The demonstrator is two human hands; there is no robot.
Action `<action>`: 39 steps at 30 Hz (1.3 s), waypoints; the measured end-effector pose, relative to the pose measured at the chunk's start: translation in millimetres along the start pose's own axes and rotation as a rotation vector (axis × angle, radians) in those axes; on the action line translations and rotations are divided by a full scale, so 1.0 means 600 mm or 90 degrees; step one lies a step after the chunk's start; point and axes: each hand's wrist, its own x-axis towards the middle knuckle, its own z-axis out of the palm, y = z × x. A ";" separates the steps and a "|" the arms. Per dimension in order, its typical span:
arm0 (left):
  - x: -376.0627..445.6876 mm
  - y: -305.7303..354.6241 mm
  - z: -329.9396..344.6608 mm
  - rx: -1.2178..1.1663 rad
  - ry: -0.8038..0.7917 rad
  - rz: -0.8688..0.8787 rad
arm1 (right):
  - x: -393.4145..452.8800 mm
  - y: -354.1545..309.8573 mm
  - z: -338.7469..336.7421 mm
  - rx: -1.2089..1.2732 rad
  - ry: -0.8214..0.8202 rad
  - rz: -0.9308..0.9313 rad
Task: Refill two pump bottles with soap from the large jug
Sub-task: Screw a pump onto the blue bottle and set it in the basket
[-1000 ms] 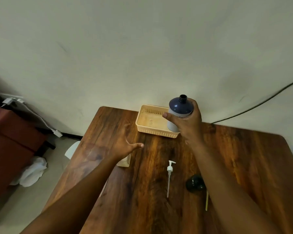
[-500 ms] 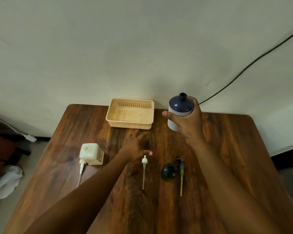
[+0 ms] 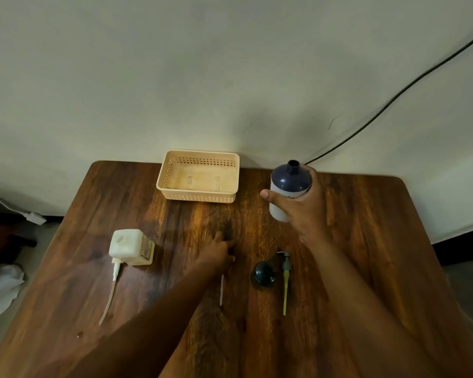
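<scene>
My right hand (image 3: 303,211) grips a white pump bottle with a navy top (image 3: 288,184) and holds it upright above the table's far right, its neck open. My left hand (image 3: 216,255) rests on the table over the head of a white pump, whose thin tube (image 3: 221,293) sticks out toward me. Whether the fingers grip that pump is hidden. A square white bottle (image 3: 127,244) stands at the left with another pump and tube (image 3: 112,285) lying in front of it. A grey pump with a yellow tube (image 3: 285,279) lies to the right of centre.
A peach plastic basket (image 3: 200,195) stands at the back edge of the wooden table (image 3: 366,268), against the wall. A dark round object (image 3: 264,274) lies beside the yellow-tubed pump. A black cable (image 3: 393,96) runs along the wall. White cloth (image 3: 0,290) lies on the floor at the left.
My view has swung to the right, bringing the square bottle into sight. My left hand has moved onto the white pump's head. The navy-topped bottle stays in my right hand.
</scene>
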 end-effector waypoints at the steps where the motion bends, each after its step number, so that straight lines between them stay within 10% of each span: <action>1: 0.001 0.002 0.006 -0.014 0.006 -0.004 | -0.001 0.002 0.001 0.002 0.000 0.001; 14: -0.015 -0.034 -0.061 -0.087 0.104 0.005 | -0.012 -0.034 0.061 0.046 -0.052 0.019; 39: -0.318 -0.055 -0.695 -0.220 0.654 0.152 | 0.020 -0.391 0.220 0.119 -0.098 -0.145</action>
